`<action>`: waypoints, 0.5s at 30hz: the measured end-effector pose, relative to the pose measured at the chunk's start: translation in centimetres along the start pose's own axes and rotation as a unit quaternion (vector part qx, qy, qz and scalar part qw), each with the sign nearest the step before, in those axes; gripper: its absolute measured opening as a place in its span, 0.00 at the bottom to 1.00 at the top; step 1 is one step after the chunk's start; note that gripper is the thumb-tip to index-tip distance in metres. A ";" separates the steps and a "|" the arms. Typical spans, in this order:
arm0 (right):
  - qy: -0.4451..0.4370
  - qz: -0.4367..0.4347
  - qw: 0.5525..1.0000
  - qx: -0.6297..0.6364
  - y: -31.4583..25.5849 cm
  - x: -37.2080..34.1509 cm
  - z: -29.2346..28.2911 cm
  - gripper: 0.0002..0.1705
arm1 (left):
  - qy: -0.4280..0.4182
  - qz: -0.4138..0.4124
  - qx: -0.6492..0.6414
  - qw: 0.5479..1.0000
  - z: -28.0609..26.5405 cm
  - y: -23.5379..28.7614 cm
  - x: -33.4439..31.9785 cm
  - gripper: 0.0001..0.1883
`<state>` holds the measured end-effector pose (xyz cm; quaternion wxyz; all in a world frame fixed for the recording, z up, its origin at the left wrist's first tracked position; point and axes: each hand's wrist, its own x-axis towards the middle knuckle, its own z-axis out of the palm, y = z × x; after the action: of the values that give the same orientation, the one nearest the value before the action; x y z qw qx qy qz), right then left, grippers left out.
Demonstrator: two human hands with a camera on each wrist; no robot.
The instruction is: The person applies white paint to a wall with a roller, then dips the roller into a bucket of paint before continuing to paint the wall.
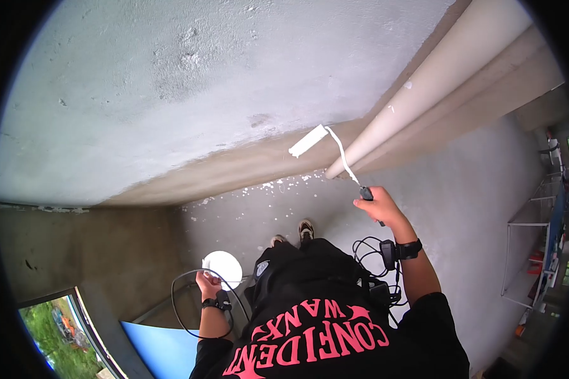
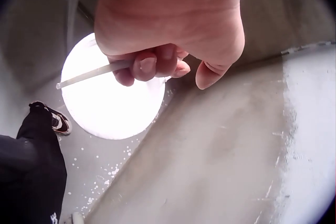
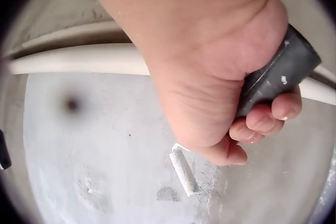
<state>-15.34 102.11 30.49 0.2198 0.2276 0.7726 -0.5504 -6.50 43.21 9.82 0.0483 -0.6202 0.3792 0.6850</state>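
Here you are, right hand [image 1: 380, 206] just right of centre in the head view, its fingers [image 3: 260, 119] curled firmly round the black handle [image 3: 281, 71]. That full wrap makes sense: the roller [image 1: 308, 140] sits out at the far end of a bent white arm [image 1: 342, 155], so any push on it would try to twist your wrist. The roller is near the middle of the frame, slanting in front of the brownish strip [image 1: 218, 167] below the pale wall [image 1: 120, 120]; whether it touches, you cannot tell from here.

Over at lower left, your left hand [image 1: 208, 284] has its fingers [image 2: 144, 67] hooked round a thin bar [image 2: 86, 75] across the white bucket [image 1: 238, 273], probably its carrying handle. A hook grip suits a hanging weight, and having the bucket beside your legs likely keeps it handy while leaving the other arm free. What's inside is lost in glare.

The pale pipe [image 1: 433, 85] slants down from upper right, close by the roller, so a careful angle seems called for there. White spots [image 1: 278, 187] dot the floor [image 1: 259, 218] ahead of your shoes [image 1: 306, 231].
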 end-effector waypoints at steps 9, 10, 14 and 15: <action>-0.113 0.022 0.993 0.013 -0.5 -2.9 4.8 0.11 | -0.123 0.074 0.068 0.987 7.0 1.3 -4.1 0.13; -0.123 0.033 0.992 -0.002 -1.0 -3.2 5.6 0.12 | -0.128 0.077 0.066 0.987 8.3 1.8 -5.8 0.13; -0.173 0.015 0.984 -0.031 -1.8 -3.6 9.2 0.14 | -0.206 0.077 0.045 0.974 12.0 4.0 -11.7 0.16; -0.183 0.011 0.982 -0.038 -1.7 -3.7 9.7 0.14 | -0.214 0.070 0.040 0.973 12.9 4.5 -13.1 0.15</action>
<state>-12.54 91.96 31.07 0.3720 0.1228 0.7373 -0.5504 -16.40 52.81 22.73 0.1053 -0.4285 0.4292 0.7881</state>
